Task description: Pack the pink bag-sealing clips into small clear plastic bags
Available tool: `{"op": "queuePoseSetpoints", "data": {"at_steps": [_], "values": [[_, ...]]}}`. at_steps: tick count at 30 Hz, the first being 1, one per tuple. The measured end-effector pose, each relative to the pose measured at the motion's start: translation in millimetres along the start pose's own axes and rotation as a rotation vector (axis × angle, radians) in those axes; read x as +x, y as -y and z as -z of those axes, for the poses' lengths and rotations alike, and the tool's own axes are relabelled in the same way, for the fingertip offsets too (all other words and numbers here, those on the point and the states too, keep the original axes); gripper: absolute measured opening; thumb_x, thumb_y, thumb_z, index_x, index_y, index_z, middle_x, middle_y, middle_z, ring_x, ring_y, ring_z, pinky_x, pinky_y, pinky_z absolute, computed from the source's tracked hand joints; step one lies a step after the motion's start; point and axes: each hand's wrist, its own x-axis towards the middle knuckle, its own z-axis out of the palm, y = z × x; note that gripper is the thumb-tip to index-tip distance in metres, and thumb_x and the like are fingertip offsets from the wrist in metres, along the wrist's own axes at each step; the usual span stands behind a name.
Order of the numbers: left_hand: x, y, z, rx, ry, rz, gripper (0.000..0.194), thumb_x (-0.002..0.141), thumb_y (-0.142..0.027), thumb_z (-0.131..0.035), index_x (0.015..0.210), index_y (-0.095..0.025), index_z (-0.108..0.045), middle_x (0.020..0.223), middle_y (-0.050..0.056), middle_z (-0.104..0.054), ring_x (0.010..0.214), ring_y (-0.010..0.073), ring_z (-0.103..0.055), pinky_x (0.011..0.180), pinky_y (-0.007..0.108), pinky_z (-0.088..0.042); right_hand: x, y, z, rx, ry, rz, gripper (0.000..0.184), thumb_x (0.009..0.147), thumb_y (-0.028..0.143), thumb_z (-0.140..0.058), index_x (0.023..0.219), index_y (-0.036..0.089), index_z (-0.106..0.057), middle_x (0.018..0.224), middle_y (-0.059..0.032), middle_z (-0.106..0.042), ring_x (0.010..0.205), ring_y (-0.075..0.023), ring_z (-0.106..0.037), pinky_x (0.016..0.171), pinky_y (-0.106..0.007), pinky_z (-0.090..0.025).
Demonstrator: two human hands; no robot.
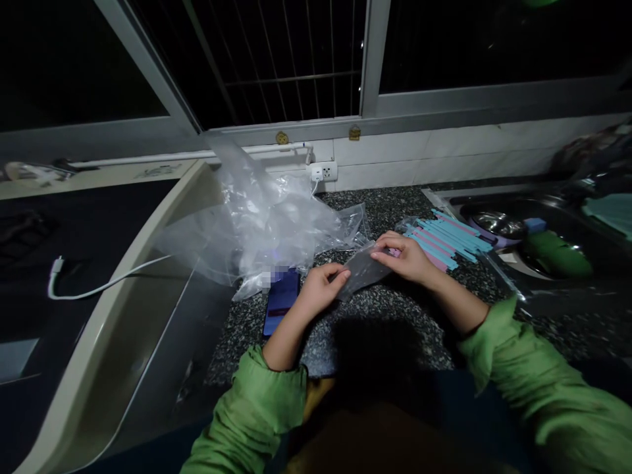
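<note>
My left hand [318, 289] pinches the near end of a small clear plastic pouch [363, 268] over the speckled stone counter [380, 309]. My right hand [407, 257] grips the far end of the same pouch, fingers curled over it. Just beyond my right hand lies a pile of blue and pink sticks [447, 240] on clear film. Both arms wear green sleeves.
A big crumpled clear plastic bag [261, 217] lies at the back left of the counter, a dark phone [281, 299] beside it. A sink [523, 237] with a steel bowl and green items is at right. A white cable [99, 283] crosses the dark surface at left.
</note>
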Motion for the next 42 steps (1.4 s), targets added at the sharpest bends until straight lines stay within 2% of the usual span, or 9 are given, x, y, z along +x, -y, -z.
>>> {"op": "queuePoseSetpoints", "data": {"at_steps": [6, 10, 13, 15, 19, 26, 32, 37, 42], "values": [[1.4, 18.8, -13.0, -0.096, -0.101, 0.119, 0.041, 0.073, -0.050, -0.050, 0.052, -0.014, -0.050, 0.046, -0.005, -0.040, 0.047, 0.0070, -0.035, 0.046, 0.019, -0.026, 19.5, 2.3, 7.3, 0.124, 0.025, -0.162, 0.032, 0.072, 0.048, -0.057, 0.068, 0.016, -0.059, 0.065, -0.0002, -0.058, 0.062, -0.0122, -0.051, 0.061, -0.026, -0.041], [-2.1, 26.6, -19.0, -0.017, -0.049, 0.167, 0.046, 0.074, -0.051, -0.045, 0.045, -0.016, -0.041, 0.045, -0.005, -0.033, 0.047, 0.0068, -0.032, 0.046, 0.019, -0.024, 25.5, 2.0, 9.8, 0.152, 0.099, -0.214, 0.034, 0.070, 0.049, -0.058, 0.065, 0.015, -0.058, 0.060, 0.0013, -0.055, 0.057, -0.0102, -0.047, 0.055, -0.024, -0.038], [-11.4, 25.6, -15.8, 0.234, -0.057, 0.185, 0.037, 0.076, -0.048, -0.047, 0.061, -0.016, -0.056, 0.057, -0.001, -0.049, 0.058, 0.0113, -0.045, 0.056, 0.022, -0.035, 26.0, -1.7, 6.3, 0.167, 0.119, -0.240, 0.035, 0.069, 0.050, -0.059, 0.064, 0.015, -0.057, 0.058, 0.0018, -0.053, 0.055, -0.0097, -0.044, 0.052, -0.023, -0.035], [-20.1, 25.0, -11.9, 0.473, -0.166, 0.200, 0.036, 0.075, -0.049, -0.051, 0.083, -0.016, -0.062, 0.081, 0.006, -0.059, 0.079, 0.0193, -0.052, 0.073, 0.031, -0.040, 25.5, -4.9, 3.2, 0.178, 0.137, -0.264, 0.035, 0.068, 0.051, -0.059, 0.064, 0.016, -0.057, 0.057, 0.0018, -0.052, 0.054, -0.0097, -0.044, 0.050, -0.022, -0.034], [-32.5, 29.4, -7.7, 0.684, -0.307, 0.282, 0.053, 0.075, -0.050, -0.053, 0.113, -0.013, -0.053, 0.108, 0.017, -0.053, 0.104, 0.0307, -0.047, 0.092, 0.049, -0.033, 23.9, -8.0, -1.4, 0.167, 0.170, -0.254, 0.035, 0.069, 0.051, -0.059, 0.064, 0.016, -0.057, 0.057, 0.0016, -0.051, 0.054, -0.0101, -0.044, 0.049, -0.022, -0.033], [-18.1, 23.7, -16.3, 0.303, -0.197, -0.018, 0.043, 0.076, -0.037, -0.057, 0.113, -0.017, -0.052, 0.111, 0.010, -0.057, 0.107, 0.0228, -0.049, 0.094, 0.038, -0.037, 19.7, 4.5, -1.5, 0.108, 0.240, -0.197, 0.035, 0.073, 0.050, -0.055, 0.063, 0.017, -0.057, 0.058, 0.0010, -0.050, 0.055, -0.0106, -0.043, 0.049, -0.022, -0.033], [8.5, 6.6, -29.4, -0.196, -0.125, 0.114, 0.029, 0.075, -0.037, -0.054, 0.092, -0.014, -0.060, 0.077, 0.002, -0.062, 0.070, 0.0134, -0.054, 0.066, 0.024, -0.043, 17.4, 15.0, -0.2, 0.106, 0.292, -0.176, 0.033, 0.074, 0.047, -0.055, 0.066, 0.016, -0.058, 0.060, 0.0013, -0.052, 0.058, -0.0111, -0.047, 0.053, -0.023, -0.036], [13.2, 6.5, -36.0, -0.232, -0.177, 0.047, 0.034, 0.077, -0.042, -0.048, 0.065, -0.013, -0.059, 0.059, -0.001, -0.053, 0.059, 0.0109, -0.046, 0.056, 0.022, -0.037, 18.2, 19.2, 2.5, 0.165, 0.259, -0.217, 0.029, 0.073, 0.045, -0.058, 0.072, 0.015, -0.060, 0.060, 0.0023, -0.052, 0.057, -0.0096, -0.046, 0.053, -0.022, -0.036], [6.6, 7.9, -37.0, -0.201, -0.089, 0.086, 0.034, 0.077, -0.042, -0.047, 0.064, -0.013, -0.060, 0.058, -0.002, -0.050, 0.058, 0.0096, -0.044, 0.054, 0.020, -0.035, 18.8, 20.5, 0.2, 0.223, 0.246, -0.272, 0.027, 0.068, 0.041, -0.063, 0.076, 0.015, -0.062, 0.060, 0.0023, -0.054, 0.056, -0.0094, -0.047, 0.053, -0.022, -0.037]]}}
